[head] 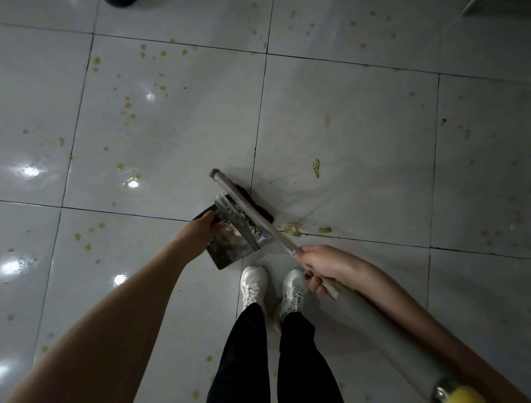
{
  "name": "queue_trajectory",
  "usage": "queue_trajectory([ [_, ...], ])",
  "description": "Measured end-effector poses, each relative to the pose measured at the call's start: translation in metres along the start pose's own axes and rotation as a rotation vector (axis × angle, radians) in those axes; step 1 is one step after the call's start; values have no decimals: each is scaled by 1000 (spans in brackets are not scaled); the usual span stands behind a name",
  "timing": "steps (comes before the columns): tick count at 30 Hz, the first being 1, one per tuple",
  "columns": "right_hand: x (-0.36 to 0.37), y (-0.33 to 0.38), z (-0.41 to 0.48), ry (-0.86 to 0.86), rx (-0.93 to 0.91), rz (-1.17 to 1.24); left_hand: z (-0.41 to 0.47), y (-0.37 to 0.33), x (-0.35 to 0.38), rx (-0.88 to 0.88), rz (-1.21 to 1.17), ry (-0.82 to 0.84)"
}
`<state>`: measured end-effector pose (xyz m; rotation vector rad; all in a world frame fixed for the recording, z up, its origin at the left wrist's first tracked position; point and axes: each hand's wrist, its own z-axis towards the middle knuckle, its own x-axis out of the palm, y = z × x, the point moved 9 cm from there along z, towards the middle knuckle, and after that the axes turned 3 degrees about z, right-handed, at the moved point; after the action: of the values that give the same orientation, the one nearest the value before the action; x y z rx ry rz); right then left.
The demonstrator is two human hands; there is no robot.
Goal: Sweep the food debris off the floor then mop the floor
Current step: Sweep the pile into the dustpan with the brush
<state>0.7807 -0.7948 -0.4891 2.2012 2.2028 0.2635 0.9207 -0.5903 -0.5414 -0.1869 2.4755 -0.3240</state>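
Observation:
A dark dustpan (pixel 227 250) sits on the pale tiled floor (pixel 359 129) just ahead of my feet, with food scraps inside it. My left hand (pixel 201 227) grips the dustpan's upright handle near its comb. My right hand (pixel 321 266) holds the broom's silver pole (pixel 253 210), whose dark bristles (pixel 258 205) lie at the pan's far edge. Green scraps (pixel 296 230) lie beside the bristles, another green piece (pixel 316 167) farther out. Yellow-brown spots (pixel 128 105) speckle the tiles to the left and far right.
My white shoes (pixel 273 287) and dark trousers stand right behind the dustpan. A dark round object (pixel 120 2) shows at the top edge. A yellow and silver thing (pixel 457 391) sits at the bottom right corner. Light glares on the left tiles.

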Motion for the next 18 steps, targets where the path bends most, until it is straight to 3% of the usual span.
queue_trajectory([
  [8,-15,15,-30,25,65,68,-7,18,5,-20,7,-33],
  [15,-29,17,-57,-148,-110,-85,-22,14,20,12,-250,50],
  [18,-38,17,-59,-187,-152,-104,-28,20,25,-35,-179,-23],
])
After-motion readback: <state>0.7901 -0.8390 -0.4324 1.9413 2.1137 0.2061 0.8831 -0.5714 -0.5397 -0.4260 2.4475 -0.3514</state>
